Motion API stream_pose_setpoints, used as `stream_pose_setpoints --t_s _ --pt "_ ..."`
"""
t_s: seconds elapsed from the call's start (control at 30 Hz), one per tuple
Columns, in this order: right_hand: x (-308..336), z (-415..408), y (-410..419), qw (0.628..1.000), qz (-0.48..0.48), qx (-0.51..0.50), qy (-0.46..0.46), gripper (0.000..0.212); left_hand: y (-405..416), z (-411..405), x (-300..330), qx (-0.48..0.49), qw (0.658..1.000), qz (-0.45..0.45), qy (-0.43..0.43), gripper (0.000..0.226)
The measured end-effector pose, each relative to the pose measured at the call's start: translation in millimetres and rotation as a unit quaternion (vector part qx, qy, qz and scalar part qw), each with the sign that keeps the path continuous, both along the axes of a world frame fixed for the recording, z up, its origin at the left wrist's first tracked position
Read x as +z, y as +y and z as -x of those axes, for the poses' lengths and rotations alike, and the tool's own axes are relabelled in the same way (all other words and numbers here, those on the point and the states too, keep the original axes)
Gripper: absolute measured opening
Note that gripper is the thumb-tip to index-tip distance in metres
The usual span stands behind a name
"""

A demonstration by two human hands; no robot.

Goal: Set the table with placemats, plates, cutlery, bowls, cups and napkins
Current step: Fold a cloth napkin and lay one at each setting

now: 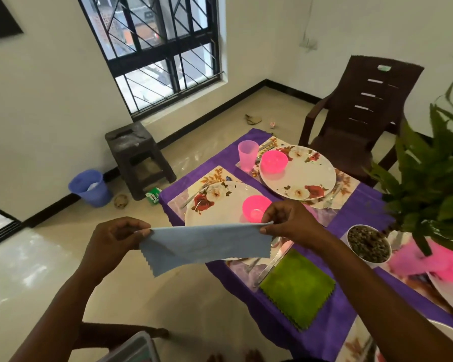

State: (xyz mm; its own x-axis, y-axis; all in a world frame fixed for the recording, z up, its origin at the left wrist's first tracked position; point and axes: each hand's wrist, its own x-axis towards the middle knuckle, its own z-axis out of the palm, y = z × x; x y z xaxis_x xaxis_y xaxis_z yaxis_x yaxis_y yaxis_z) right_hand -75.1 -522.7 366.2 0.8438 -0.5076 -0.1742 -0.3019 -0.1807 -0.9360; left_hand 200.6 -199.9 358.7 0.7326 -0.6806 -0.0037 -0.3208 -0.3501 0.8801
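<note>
I hold a light blue napkin (207, 244) stretched in the air in front of the table. My left hand (113, 237) pinches its left corner and my right hand (288, 220) pinches its right corner. Behind it lies a floral plate (220, 207) with a pink bowl (255, 208) on a floral placemat (207, 178). A green napkin (297, 286) lies on the purple tablecloth (356, 212) beside a knife (275, 262). Farther back, a second floral plate (304, 176) carries a pink bowl (273, 161), next to a pink cup (247, 155).
A potted green plant (434, 178) in a white pot (368, 242) stands at the table's right. A brown chair (358, 111) is at the far end. A dark stool (139, 158) and a blue bucket (89, 188) sit on the floor by the wall.
</note>
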Motion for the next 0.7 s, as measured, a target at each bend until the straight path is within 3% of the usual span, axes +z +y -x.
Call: stream_pose_setpoints --t_s 0.2,0.33,0.7 --pt "14 6 3 0.998 0.004 -0.065 -0.01 0.018 -18 -13 12 -0.056 0.998 -0.026 -0.009 0.028" --pt "23 4 -2 0.992 0.036 -0.119 -0.013 0.016 -40 -16 31 -0.096 0.994 -0.023 -0.036 0.009" --pt "17 -4 4 0.972 0.045 -0.229 -0.006 0.03 -79 1 50 -0.182 0.982 -0.031 -0.036 0.016"
